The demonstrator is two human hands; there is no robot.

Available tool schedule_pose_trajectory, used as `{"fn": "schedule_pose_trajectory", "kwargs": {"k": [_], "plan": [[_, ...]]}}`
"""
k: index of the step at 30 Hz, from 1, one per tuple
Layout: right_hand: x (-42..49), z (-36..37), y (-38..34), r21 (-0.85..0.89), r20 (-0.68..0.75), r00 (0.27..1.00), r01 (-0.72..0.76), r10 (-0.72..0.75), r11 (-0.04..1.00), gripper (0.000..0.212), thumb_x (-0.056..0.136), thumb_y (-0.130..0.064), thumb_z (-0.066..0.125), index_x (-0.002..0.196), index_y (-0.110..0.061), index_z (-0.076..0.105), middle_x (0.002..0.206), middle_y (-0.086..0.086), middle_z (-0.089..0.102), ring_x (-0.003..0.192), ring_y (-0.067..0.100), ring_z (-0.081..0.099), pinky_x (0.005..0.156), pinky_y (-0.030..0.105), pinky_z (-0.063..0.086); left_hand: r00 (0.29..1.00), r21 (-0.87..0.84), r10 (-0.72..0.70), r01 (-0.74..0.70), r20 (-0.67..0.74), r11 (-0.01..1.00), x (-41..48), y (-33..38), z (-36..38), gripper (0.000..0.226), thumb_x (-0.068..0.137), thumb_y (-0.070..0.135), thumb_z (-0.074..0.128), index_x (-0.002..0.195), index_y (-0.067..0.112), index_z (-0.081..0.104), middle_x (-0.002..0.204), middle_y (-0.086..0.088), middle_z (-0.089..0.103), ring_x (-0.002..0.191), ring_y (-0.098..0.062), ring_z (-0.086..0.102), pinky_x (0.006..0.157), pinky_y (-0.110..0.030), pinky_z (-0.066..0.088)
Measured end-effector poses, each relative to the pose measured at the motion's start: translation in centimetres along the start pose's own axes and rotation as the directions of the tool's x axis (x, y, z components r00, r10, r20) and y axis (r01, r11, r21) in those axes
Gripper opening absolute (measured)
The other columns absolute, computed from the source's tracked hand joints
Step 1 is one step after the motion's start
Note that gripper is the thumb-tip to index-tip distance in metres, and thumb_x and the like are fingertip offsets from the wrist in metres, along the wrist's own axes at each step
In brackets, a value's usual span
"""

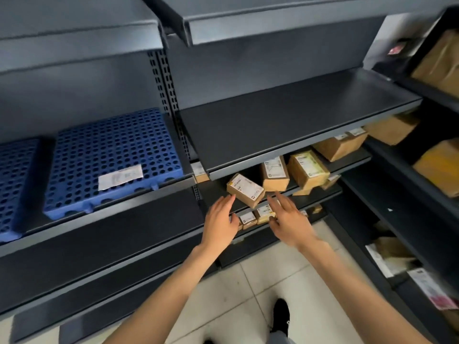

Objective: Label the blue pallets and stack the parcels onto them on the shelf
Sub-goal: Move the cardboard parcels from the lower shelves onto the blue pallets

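Dark shelf above pale tiled floor

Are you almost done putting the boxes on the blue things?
Not yet. Done: one blue pallet wears a white label. Now: the left hand and right hand, both open, reach for a small parcel. Left: every parcel; neither pallet holds any yet.

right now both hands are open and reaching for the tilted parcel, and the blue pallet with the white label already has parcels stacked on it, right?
Not quite: the head view shows the blue pallet carrying only its white label, no parcels. The rest holds: both the left hand and right hand are open, reaching toward the tilted parcel.
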State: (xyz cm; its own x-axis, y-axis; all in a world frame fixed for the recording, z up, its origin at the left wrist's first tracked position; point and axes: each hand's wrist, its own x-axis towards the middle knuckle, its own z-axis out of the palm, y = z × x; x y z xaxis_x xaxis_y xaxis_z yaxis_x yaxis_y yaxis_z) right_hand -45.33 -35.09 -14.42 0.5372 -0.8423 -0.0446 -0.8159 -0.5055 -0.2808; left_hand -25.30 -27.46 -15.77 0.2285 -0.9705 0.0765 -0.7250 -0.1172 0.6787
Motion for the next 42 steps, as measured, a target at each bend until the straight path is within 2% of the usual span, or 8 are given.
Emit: {"fn": "schedule_pose_trajectory", "kwargs": {"k": [11,14,19,25,32,35,39,42], "plan": [[5.5,-0.8,15.9,0.009,0.068,0.993,-0.096,0.095,0.995,0.067,0.093,-0.031,0.053,0.151,-0.025,0.021,0.160,0.011,0.018,0.147,0.032,0.016,0.114,0.047,0.032,0.999,0.168,-0.004,-0.003,0.043,0.986,10.1,6.7,11.8,0.064,0.089,0.017,0.066,0.147,0.015,0.040,0.150,-0.005,0.045,0.142,-0.024,0.036,0.113,-0.044,0.036],[8.6,-1.9,20.6,0.001,0.076,0.992,-0.102,0.102,0.995,0.070,0.092,-0.035,0.055,0.151,-0.026,0.019,0.160,0.011,0.021,0.147,0.033,0.017,0.115,0.048,0.029,0.996,0.233,-0.060,0.043,0.063,0.971,14.1,8.8,15.6,0.069,0.091,0.024,0.062,0.152,0.020,0.030,0.158,-0.003,0.033,0.147,-0.026,0.023,0.118,-0.048,0.027],[14.0,-2.5,26.7,-0.061,0.110,0.990,-0.080,0.086,0.995,0.072,0.092,-0.046,0.052,0.151,-0.026,0.016,0.159,0.012,0.022,0.147,0.035,0.016,0.113,0.051,0.028,0.958,0.339,-0.278,0.239,0.071,0.910,19.9,10.5,20.8,0.087,0.092,0.046,0.057,0.155,0.027,0.001,0.164,-0.005,-0.010,0.150,-0.030,-0.013,0.120,-0.057,0.006],[18.0,-0.7,28.9,-0.036,0.223,0.956,-0.188,0.192,0.981,0.087,0.093,-0.059,0.038,0.153,-0.019,-0.010,0.163,0.011,-0.004,0.149,0.035,-0.004,0.119,0.054,0.012,0.868,0.408,-0.478,0.390,0.136,0.825,22.5,9.8,23.3,0.089,0.093,0.054,0.051,0.154,0.029,-0.008,0.163,-0.004,-0.017,0.147,-0.033,-0.021,0.117,-0.064,0.005],[20.4,1.7,29.5,-0.078,0.314,0.935,-0.147,0.164,0.986,0.095,0.087,-0.070,0.040,0.152,-0.027,-0.014,0.160,0.015,-0.021,0.146,0.043,-0.012,0.113,0.064,0.018,0.816,0.383,-0.561,0.477,0.143,0.791,25.5,10.3,23.8,0.092,0.088,0.060,0.054,0.154,0.032,-0.003,0.164,-0.007,-0.009,0.148,-0.039,-0.014,0.116,-0.066,0.001],[20.9,1.9,30.0,-0.057,0.287,0.947,-0.135,0.146,0.989,0.096,0.084,-0.068,0.049,0.153,-0.031,-0.005,0.161,0.014,-0.013,0.145,0.044,-0.001,0.111,0.062,0.028,0.810,0.395,-0.568,0.479,0.145,0.784,26.1,10.3,24.5,0.094,0.087,0.059,0.057,0.153,0.036,-0.005,0.162,-0.011,-0.012,0.147,-0.043,-0.013,0.113,-0.070,-0.001],[20.8,1.0,30.7,-0.015,0.222,0.968,-0.115,0.115,0.993,0.101,0.075,-0.066,0.059,0.151,-0.030,0.004,0.160,0.013,0.002,0.140,0.041,0.016,0.104,0.059,0.037,0.822,0.530,-0.565,0.452,0.065,0.718,26.9,10.7,25.0,0.080,0.088,0.055,0.056,0.152,0.032,0.013,0.157,-0.014,0.020,0.143,-0.041,0.017,0.110,-0.064,0.026],[20.4,-0.4,31.5,-0.019,0.164,0.985,-0.054,0.056,0.998,0.102,0.069,-0.068,0.055,0.150,-0.029,0.007,0.159,0.012,0.012,0.138,0.039,0.024,0.101,0.058,0.040,0.850,0.458,-0.527,0.463,0.014,0.759,27.4,12.4,24.7,0.061,0.085,0.060,0.047,0.139,0.033,0.041,0.147,-0.006,0.041,0.136,-0.034,0.030,0.105,-0.058,0.032]]}}
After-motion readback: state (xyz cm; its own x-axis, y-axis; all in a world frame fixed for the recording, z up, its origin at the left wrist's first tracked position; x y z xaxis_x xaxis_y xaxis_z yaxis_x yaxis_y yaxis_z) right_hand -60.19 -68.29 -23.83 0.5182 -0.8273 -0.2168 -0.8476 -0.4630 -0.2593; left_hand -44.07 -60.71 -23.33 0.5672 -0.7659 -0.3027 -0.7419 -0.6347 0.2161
